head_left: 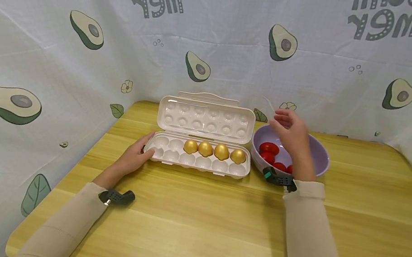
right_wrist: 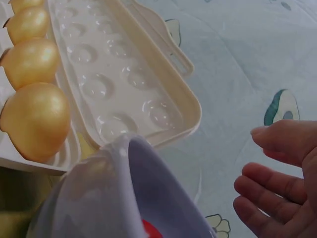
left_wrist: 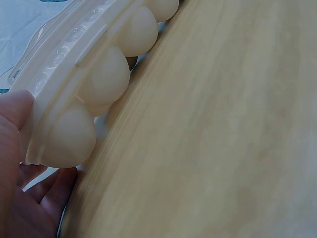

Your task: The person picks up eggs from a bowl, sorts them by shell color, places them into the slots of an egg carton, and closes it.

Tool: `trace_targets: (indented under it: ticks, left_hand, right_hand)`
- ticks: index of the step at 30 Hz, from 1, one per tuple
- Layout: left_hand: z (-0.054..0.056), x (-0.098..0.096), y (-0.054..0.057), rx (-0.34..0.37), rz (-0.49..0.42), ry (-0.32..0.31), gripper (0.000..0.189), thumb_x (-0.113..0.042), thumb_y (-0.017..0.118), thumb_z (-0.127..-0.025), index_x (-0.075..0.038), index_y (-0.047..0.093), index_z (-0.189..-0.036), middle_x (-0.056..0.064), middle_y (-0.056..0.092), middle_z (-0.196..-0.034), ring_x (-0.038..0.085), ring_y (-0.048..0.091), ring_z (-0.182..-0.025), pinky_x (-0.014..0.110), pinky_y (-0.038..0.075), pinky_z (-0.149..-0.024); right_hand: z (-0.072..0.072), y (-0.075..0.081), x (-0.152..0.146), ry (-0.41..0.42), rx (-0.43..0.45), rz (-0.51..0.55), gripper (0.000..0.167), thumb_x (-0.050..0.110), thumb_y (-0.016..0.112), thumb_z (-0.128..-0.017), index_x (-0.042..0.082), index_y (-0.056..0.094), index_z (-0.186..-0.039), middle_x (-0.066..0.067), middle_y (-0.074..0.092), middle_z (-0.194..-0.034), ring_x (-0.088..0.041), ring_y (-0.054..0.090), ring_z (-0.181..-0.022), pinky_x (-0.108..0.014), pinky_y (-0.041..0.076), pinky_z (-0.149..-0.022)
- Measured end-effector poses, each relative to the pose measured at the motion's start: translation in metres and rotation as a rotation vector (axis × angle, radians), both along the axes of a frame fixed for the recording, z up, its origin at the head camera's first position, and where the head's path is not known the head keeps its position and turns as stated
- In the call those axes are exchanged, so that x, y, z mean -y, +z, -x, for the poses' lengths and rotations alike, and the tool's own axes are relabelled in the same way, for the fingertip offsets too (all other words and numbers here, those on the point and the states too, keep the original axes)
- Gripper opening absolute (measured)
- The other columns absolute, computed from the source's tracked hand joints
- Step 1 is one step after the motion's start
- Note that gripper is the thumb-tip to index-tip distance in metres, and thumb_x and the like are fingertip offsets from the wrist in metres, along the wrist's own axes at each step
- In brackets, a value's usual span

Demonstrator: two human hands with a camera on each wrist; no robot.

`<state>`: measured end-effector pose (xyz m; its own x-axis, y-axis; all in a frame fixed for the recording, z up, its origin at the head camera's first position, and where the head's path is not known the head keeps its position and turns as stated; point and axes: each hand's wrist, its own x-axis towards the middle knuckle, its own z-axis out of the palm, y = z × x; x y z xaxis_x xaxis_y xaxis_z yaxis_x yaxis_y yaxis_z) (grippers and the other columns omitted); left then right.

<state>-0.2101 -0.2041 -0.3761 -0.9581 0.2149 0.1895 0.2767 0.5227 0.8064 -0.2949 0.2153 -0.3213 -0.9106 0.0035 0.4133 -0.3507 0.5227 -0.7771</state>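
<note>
A cream plastic egg box (head_left: 200, 162) lies with its lid (head_left: 206, 119) raised at the back. Its far row holds several gold eggs (head_left: 221, 151), filling the right part of that row; the near row has none. My left hand (head_left: 132, 155) grips the box's left end, thumb (left_wrist: 17, 108) on the rim and fingers lower down beside the rounded egg cups. Over the purple bowl (head_left: 321, 155) hovers my right hand (head_left: 291, 132), holding nothing, its fingers loosely bent and apart from the thumb. Several red eggs (head_left: 269, 148) sit in the bowl, partly hidden by the right wrist.
The bowl stands close against the box's right end. A wooden table (head_left: 188, 226) extends in front and to the right. Behind it hangs a white cloth (head_left: 234, 60) with avocado prints. Each wrist wears a dark camera mount (head_left: 117, 197).
</note>
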Motion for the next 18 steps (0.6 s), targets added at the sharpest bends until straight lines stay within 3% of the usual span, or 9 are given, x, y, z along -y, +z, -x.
trace_targets:
  ticks: [13, 18]
  left_hand:
    - [0.002, 0.001, -0.002, 0.007, 0.003, -0.002, 0.058, -0.001, 0.046, -0.097, 0.010, 0.021, -0.149, 0.031, 0.024, -0.152, 0.042, 0.026, -0.139, 0.051, 0.025, -0.113]
    - [0.017, 0.009, -0.020, -0.006, -0.010, 0.001, 0.060, -0.003, 0.048, -0.098, 0.007, 0.020, -0.150, 0.029, 0.023, -0.153, 0.042, 0.026, -0.139, 0.052, 0.024, -0.113]
  right_hand:
    - [0.003, -0.011, -0.018, 0.020, 0.094, -0.118, 0.040, 0.019, 0.065, -0.093, 0.001, 0.055, -0.127, -0.024, 0.061, -0.122, -0.037, 0.058, -0.113, -0.050, 0.047, -0.097]
    - [0.005, -0.014, -0.019, 0.043, 0.183, -0.180, 0.042, 0.022, 0.064, -0.093, 0.001, 0.054, -0.129, -0.024, 0.059, -0.125, -0.038, 0.055, -0.116, -0.052, 0.044, -0.100]
